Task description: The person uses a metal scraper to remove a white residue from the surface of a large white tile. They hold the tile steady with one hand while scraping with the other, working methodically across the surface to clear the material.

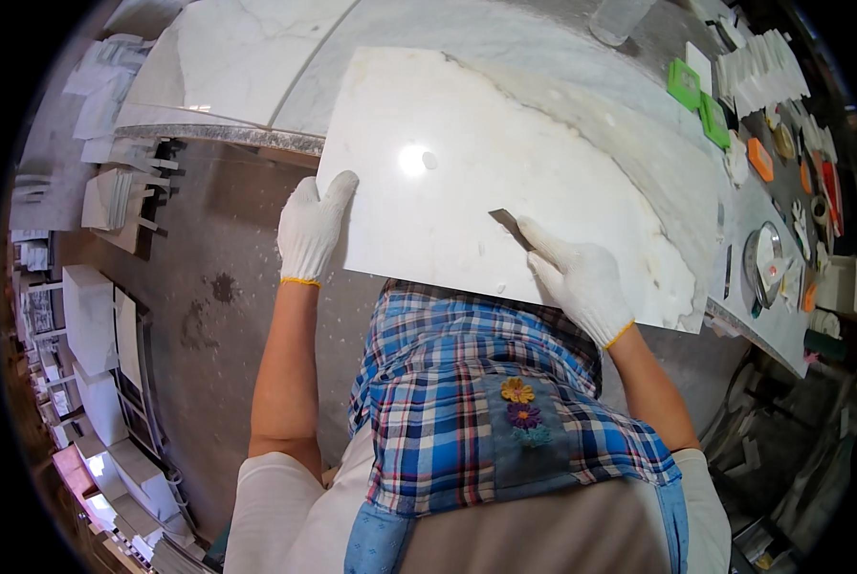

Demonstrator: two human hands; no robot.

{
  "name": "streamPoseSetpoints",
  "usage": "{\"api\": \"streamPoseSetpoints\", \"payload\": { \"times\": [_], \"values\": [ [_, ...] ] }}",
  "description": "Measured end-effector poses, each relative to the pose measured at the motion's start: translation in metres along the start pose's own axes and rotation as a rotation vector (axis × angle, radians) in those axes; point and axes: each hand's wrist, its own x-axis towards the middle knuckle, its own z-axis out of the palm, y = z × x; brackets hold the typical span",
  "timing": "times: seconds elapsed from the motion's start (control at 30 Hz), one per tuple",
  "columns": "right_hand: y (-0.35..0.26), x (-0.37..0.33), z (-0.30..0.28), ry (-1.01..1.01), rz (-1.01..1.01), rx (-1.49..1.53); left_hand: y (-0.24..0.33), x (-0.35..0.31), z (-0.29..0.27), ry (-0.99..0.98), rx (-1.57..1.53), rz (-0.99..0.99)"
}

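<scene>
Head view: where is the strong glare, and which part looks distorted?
Head view: a round white glare sits on the white slab, right of the left hand; head view: pale slabs at far left look tilted and stretched near the black rim.

Free room over most of the white slab (pixel 495 163), a dark blade (pixel 510 226) in the way.
</scene>
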Motion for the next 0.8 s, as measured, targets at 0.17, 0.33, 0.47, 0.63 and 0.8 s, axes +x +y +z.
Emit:
{"api": "streamPoseSetpoints", "payload": {
  "times": [0.17,0.33,0.47,0.63,0.8],
  "values": [
    [-0.010,-0.011,-0.018,-0.196,0.104,0.099,0.000,-0.002,0.000,0.003,-0.001,-0.029],
    [-0.004,-0.010,-0.018,-0.153,0.099,0.148,0.001,-0.001,0.000,0.009,-0.014,-0.018],
    [0.006,-0.005,-0.006,-0.043,-0.008,0.096,0.004,-0.003,0.000,0.010,-0.010,-0.017],
    [-0.008,0.011,0.003,-0.072,-0.105,0.000,0.003,-0.002,-0.001,0.015,0.006,-0.010],
    [-0.016,0.009,0.001,-0.197,-0.143,0.020,0.004,-0.003,-0.002,0.021,0.012,-0.003]
  ]
}}
